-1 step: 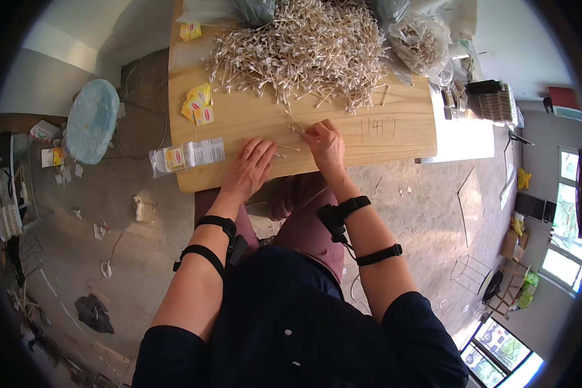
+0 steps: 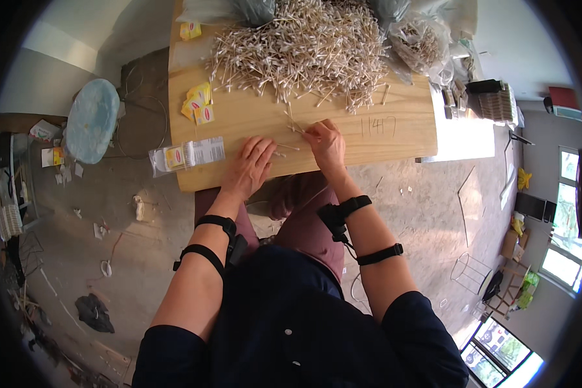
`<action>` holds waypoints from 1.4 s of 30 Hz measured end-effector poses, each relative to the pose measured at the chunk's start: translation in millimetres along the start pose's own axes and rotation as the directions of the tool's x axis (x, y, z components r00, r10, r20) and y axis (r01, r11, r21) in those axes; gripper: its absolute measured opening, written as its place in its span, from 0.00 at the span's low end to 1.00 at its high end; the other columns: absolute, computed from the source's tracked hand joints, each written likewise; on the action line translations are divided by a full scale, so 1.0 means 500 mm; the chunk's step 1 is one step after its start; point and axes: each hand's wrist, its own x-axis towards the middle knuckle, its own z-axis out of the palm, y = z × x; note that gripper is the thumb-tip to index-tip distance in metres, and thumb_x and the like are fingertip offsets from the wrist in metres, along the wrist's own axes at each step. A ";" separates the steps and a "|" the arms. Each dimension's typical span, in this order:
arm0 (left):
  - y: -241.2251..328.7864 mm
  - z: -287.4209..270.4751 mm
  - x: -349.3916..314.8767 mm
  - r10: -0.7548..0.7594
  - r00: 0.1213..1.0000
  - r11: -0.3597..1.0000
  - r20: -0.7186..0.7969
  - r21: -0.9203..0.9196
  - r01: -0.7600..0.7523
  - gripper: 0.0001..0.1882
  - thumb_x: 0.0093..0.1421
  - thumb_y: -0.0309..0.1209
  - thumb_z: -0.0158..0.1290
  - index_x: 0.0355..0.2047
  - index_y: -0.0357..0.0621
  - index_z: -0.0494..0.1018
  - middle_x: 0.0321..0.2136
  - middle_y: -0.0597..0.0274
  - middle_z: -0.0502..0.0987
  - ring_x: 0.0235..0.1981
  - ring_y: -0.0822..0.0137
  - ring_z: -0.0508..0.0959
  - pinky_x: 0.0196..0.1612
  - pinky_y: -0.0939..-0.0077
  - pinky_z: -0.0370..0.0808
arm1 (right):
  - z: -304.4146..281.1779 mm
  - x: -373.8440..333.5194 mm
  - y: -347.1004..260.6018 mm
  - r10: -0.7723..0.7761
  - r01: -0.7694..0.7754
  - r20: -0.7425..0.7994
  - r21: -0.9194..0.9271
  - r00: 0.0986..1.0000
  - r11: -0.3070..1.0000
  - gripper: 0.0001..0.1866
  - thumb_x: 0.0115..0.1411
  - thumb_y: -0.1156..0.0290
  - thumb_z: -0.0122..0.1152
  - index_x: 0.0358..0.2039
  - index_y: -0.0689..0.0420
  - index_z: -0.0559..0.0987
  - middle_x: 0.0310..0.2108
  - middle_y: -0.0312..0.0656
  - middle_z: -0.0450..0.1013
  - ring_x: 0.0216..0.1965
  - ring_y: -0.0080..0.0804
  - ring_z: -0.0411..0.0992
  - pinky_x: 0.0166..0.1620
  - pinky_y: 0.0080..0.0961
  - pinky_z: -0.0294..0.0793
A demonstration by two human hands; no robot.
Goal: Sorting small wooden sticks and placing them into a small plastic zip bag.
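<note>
Most of the sorting looks undone to me. A broad heap of loose cotton swabs with pale sticks and white tips (image 2: 304, 55) covers the far part of the pale wooden tabletop (image 2: 394, 145), and more of the same swabs show through a clear, crumpled plastic bag (image 2: 423, 48) at its far right. On the done side I count just one clear, flat plastic packet (image 2: 178, 156), with swabs and a yellow label inside, lying at the near left edge and jutting past it. Small yellow printed cards (image 2: 197, 103) lie loose in a cluster beyond it, apart from any packet.

The few swabs I am handling lie in front of me, between the heap and the near edge. My right hand (image 2: 325, 143) has thumb and forefinger pinched together, its grip seemingly on the end of a thin pale swab (image 2: 293, 121) that points toward the heap. My left hand (image 2: 249, 165) rests palm-down on the tabletop, with a couple of pale swabs (image 2: 289, 148) poking out beside its fingertips; I cannot tell whether that grip holds them or only covers them.

My own fingers hide whatever lies under both palms. The heap's far side runs out of view, and the dark grey plastic bag (image 2: 255, 11) behind it is cut off.
</note>
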 end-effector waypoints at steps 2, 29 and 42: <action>0.003 -0.004 0.003 -0.022 1.000 0.999 -0.006 -0.036 0.022 0.30 0.56 0.28 0.55 0.61 0.42 0.63 0.59 0.57 0.64 0.63 0.56 0.62 0.68 0.59 0.57 | -0.004 -0.004 0.002 -0.001 0.001 0.034 -0.003 0.999 1.000 0.07 0.49 0.69 0.70 0.30 0.54 0.81 0.32 0.40 0.74 0.40 0.43 0.73 0.40 0.38 0.73; 0.002 -0.002 0.003 -0.074 0.997 0.996 0.012 0.052 0.073 0.27 0.58 0.33 0.54 0.59 0.44 0.67 0.60 0.63 0.65 0.64 0.60 0.60 0.69 0.61 0.56 | 0.001 0.033 -0.028 -0.159 0.167 0.087 -0.090 0.983 0.982 0.04 0.57 0.71 0.60 0.33 0.52 0.79 0.36 0.41 0.73 0.40 0.44 0.75 0.40 0.37 0.75; 0.004 -0.003 0.011 -0.049 0.999 0.998 -0.012 0.040 0.049 0.27 0.58 0.33 0.53 0.59 0.43 0.66 0.59 0.61 0.65 0.63 0.59 0.61 0.68 0.60 0.57 | 0.061 0.038 -0.056 -0.105 0.061 -0.132 -0.307 0.986 0.950 0.08 0.51 0.66 0.65 0.28 0.56 0.80 0.32 0.42 0.73 0.38 0.43 0.73 0.42 0.39 0.71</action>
